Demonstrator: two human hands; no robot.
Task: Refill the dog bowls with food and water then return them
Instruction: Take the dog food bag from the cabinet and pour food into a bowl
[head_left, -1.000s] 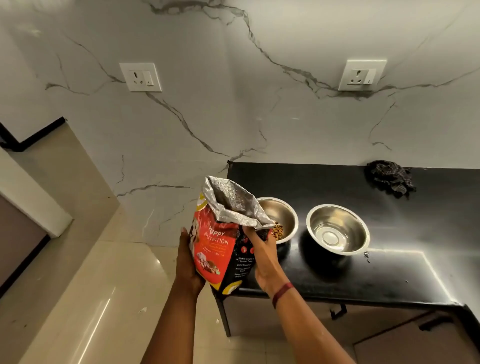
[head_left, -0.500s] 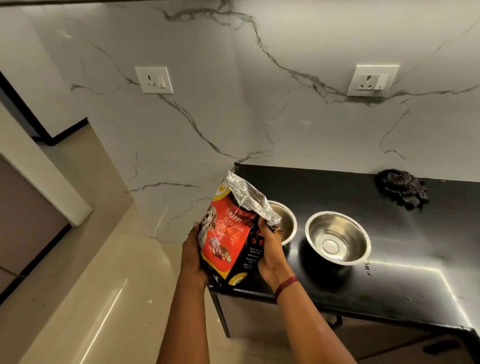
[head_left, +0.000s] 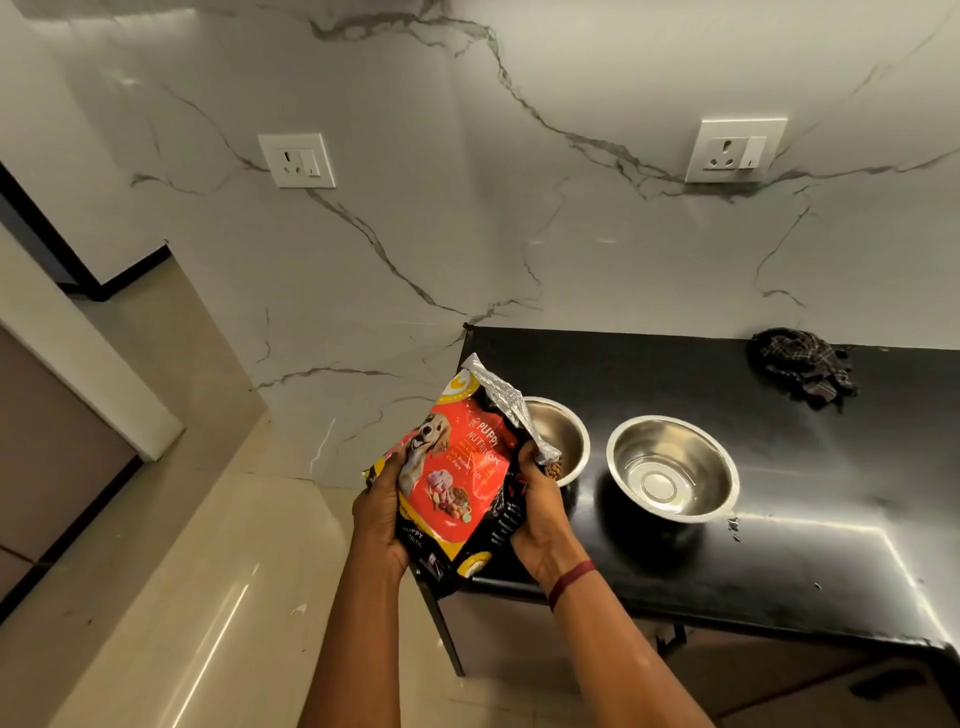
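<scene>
Over the left end of the black counter, both hands grip the puppy food bag. The left hand is wrapped round its lower side and the right hand clutches the edge just under the foil mouth. That mouth hangs over the left bowl, where some kibble shows. The right bowl sits just beside it, looking bare. I'd tip slowly and aim for the middle, since the bag hides most of the bowl.

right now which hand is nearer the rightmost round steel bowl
Right. The right hand grips the red food bag left of that bowl; the left hand holds the bag's far edge.
</scene>
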